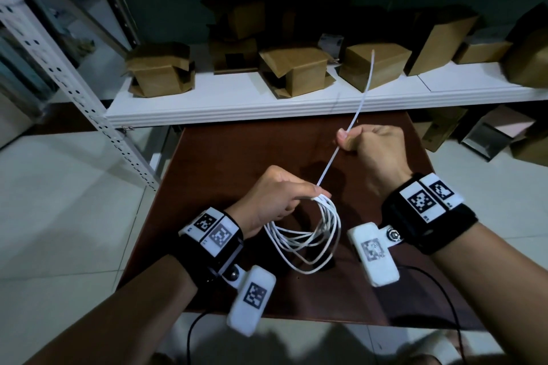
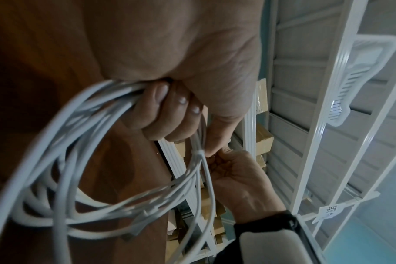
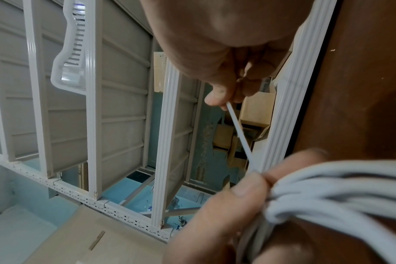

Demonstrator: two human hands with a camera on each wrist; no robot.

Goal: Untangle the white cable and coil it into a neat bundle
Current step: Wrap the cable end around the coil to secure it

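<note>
- Writing I can make out: a white paper tag [image 2: 328,213] tied to the shelf frame carries a printed character, partly cut off, so I cannot read it. The black-and-white square markers on my wristbands [image 1: 211,230] hold patterns only.
- The surface below my hands is a dark reddish-brown wooden table [image 1: 237,154] on a pale tiled floor [image 1: 59,201]. On its far side stands a white metal shelving unit [image 1: 267,101] with a row of brown cardboard boxes [image 1: 161,69].
- My left hand [image 1: 277,197] is raised over the near part of the table, fingers curled tight round the gathered top of the thin white cable [image 1: 305,241]; its loops hang below the fist in a loose coil.
- My right hand [image 1: 375,148] sits farther and to the right, fisted, thumb and forefinger pinching the free length of the cable. That length runs straight from the left hand's grip up to this pinch, and its tail sticks out toward the shelf.
</note>
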